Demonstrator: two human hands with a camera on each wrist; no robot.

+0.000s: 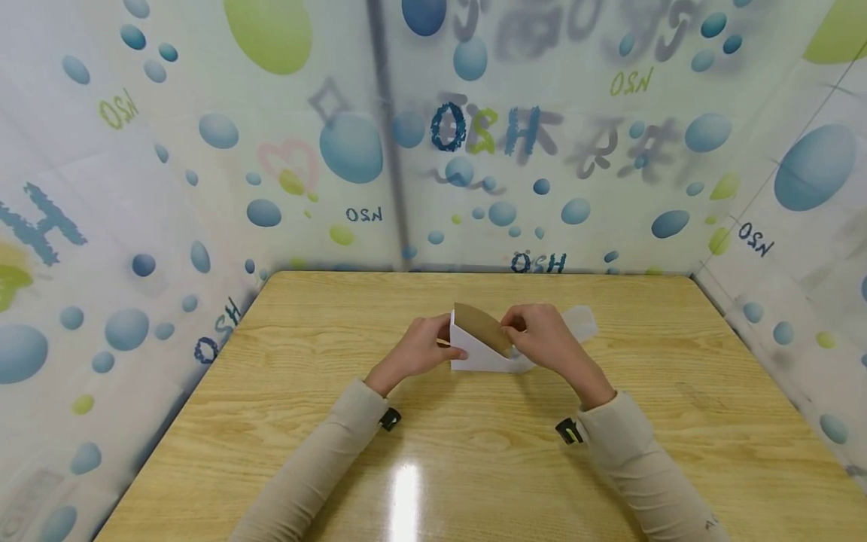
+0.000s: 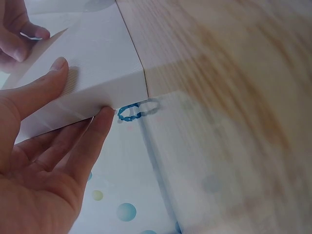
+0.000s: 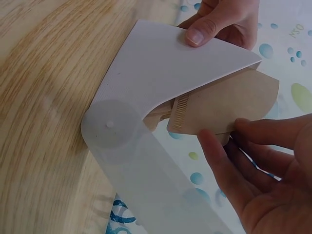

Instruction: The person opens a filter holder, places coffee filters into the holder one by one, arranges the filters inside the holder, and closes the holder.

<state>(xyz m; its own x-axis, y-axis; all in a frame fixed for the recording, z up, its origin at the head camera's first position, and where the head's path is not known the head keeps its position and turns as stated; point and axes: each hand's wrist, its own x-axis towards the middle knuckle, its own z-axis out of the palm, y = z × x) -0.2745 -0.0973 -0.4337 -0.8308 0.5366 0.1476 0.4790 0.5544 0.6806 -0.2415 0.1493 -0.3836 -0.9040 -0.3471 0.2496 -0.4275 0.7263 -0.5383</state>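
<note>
A white wedge-shaped filter holder (image 1: 477,357) stands on the table, with brown paper coffee filters (image 1: 479,327) inside it. My left hand (image 1: 425,348) grips its tall end; the left wrist view shows the thumb on one face and the fingers at the other side (image 2: 105,53). With thumb and fingertips, my right hand (image 1: 545,335) pinches the edge of a coffee filter (image 3: 229,100). In the right wrist view this filter sticks partly out of the holder's open side, its crimped seam showing. A translucent lid (image 3: 151,168) is swung out from the holder's low corner, where a round pivot joins it.
The wood-grain table (image 1: 460,452) spreads around the holder on every side. Behind it hangs a printed curtain (image 1: 474,188) with blue and green dots, and similar sheets flank both sides. Dark clips (image 1: 569,430) show at both sleeve cuffs.
</note>
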